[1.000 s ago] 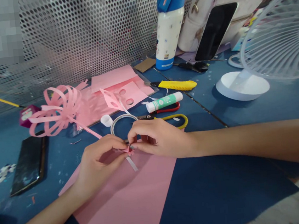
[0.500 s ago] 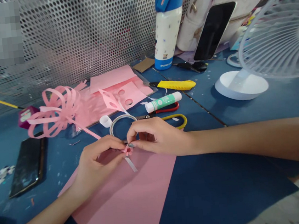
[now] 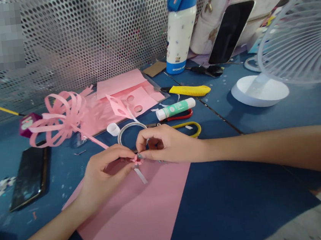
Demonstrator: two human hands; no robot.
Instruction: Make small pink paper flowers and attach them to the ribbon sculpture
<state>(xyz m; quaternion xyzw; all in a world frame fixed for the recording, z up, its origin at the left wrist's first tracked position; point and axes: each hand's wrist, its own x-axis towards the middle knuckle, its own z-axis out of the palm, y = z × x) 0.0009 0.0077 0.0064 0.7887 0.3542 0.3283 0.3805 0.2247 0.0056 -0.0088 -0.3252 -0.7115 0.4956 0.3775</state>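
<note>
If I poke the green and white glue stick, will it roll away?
Probably: the glue stick is a round tube lying on its side. The red handle right beside it might stop it rolling toward you, though. It looks smooth, so it may feel a bit slippery.

On the table (image 3: 234, 200), the sheet (image 3: 136, 214) lies near, the left hand (image 3: 105, 166) and right hand (image 3: 168, 144) over its far part, a paper piece (image 3: 137, 160) between them. Just beyond is the tape roll (image 3: 120, 137), with the scissors (image 3: 198, 129) to its right; farther, the glue stick (image 3: 176, 109), then the cutter (image 3: 190, 91), then the bottle (image 3: 179, 37). Left of the sheet lies a phone (image 3: 30, 177), the loops (image 3: 72, 126) beyond it. The fan (image 3: 298, 44) stands far right.
</note>
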